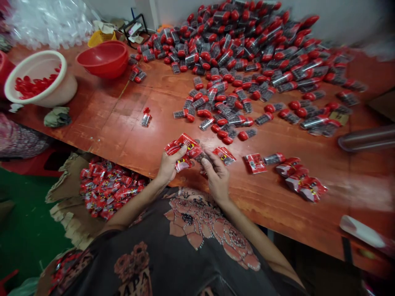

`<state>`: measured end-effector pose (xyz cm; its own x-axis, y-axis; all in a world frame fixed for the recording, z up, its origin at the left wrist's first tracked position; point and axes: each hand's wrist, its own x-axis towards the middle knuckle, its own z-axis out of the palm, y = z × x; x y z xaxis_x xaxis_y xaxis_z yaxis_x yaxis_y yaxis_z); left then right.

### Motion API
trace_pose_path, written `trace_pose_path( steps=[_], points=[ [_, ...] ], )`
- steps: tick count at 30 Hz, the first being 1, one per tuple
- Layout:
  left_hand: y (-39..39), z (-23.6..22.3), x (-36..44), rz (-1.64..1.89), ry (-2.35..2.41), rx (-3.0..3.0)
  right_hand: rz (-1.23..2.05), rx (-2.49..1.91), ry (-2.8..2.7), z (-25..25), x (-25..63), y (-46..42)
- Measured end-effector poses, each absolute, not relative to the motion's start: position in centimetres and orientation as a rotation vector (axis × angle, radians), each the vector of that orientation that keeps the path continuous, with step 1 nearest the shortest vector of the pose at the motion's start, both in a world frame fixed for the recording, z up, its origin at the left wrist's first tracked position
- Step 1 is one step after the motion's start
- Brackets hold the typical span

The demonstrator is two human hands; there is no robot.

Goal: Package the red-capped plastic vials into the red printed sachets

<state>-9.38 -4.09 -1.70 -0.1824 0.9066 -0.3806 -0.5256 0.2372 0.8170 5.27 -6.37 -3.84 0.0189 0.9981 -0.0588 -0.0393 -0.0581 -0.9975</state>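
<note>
My left hand [169,165] is closed on a bunch of red printed packets [182,146] at the near edge of the reddish wooden table [117,119]. My right hand [216,174] is beside it, fingers pinched on a small clear tube that is partly inside a red packet [200,156]. Another red packet [225,155] lies just past my right fingers. A large heap of clear tubes with red caps [243,49] covers the far middle of the table, with loose ones spread toward me.
More red packets [300,181] and a capped tube [274,158] lie to the right. A white bowl of red caps [40,78] and a red bowl [105,58] stand far left. A cardboard box of filled red packets [108,187] sits on the floor to the left.
</note>
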Motion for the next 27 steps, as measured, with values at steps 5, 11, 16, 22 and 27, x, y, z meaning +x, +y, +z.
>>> trace_pose_path(
  steps=[5, 11, 16, 22, 27],
  points=[
    [-4.3, -1.4, -9.3, 1.36, 1.139, 0.441, 1.038, -1.202, -1.363, -3.5, 5.7, -5.9],
    [-4.5, -1.2, -8.8, 1.352, 1.156, 0.452, 1.024, -1.196, -1.407, -3.1, 5.5, -5.9],
    [-4.3, -1.2, -9.0, 1.232, 1.148, 0.45, 1.245, -1.15, -1.344, -3.8, 5.5, -5.8],
    [-3.8, -1.1, -8.9, 1.264, 1.191, 0.508, 1.24, -1.143, -1.481, -3.9, 6.1, -5.3],
    [-3.7, -0.6, -9.0, 1.081, 1.23, 0.518, 1.298, -1.132, -1.571, -3.9, 7.0, -4.9]
  ],
)
